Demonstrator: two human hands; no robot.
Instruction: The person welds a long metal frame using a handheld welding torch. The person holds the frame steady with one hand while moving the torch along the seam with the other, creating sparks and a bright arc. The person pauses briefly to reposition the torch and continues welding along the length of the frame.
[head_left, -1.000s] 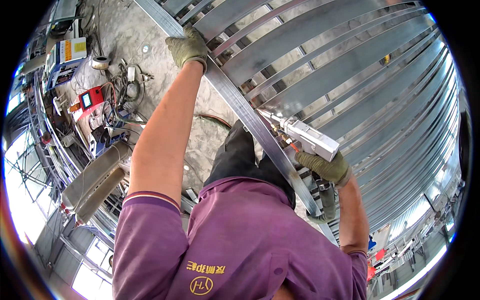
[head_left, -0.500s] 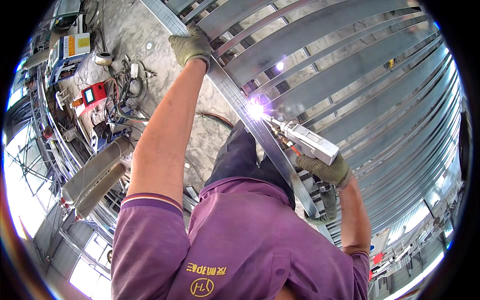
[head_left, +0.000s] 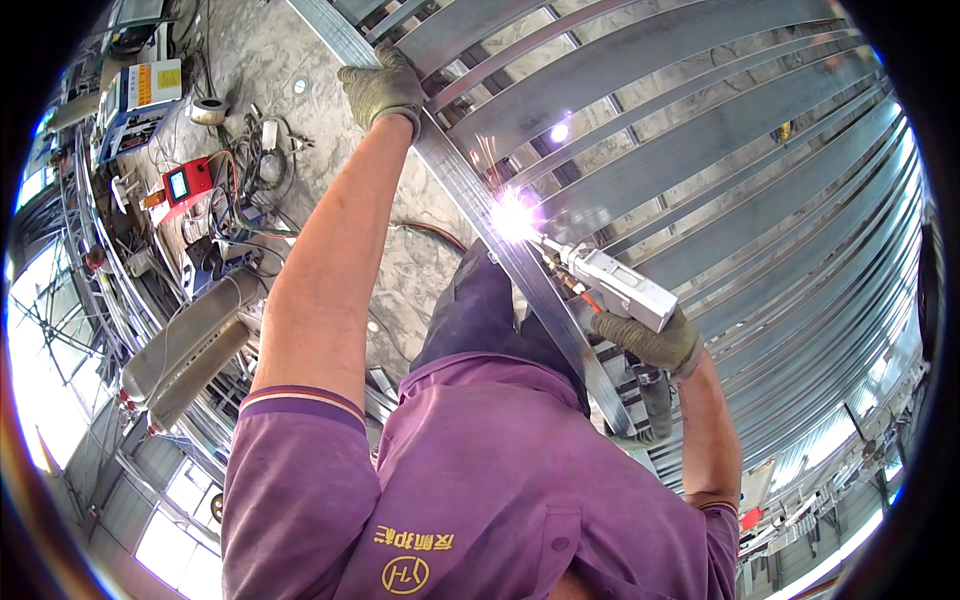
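welding gun aimed at a glaring spot on the metal rail

well left of the metal rail, a blue and white machine and then a red box stand near tangled cables. on the rail's upper stretch lies the person's left hand, gloved in olive, thumb spread toward the rail's left; one cannot tell whether its fingers close around the bar. dark trousers show just below the rail, with a purple shirt farther below it. thin orange sparks stand over the rail, above an intense white glare that hides the spot at the gun's tip. the welding gun itself is just right of the rail, tilted, its nose toward it. the right hand, also gloved, is closed around the gun, right of the rail. flat grey metal strips run off from the rail's right side.
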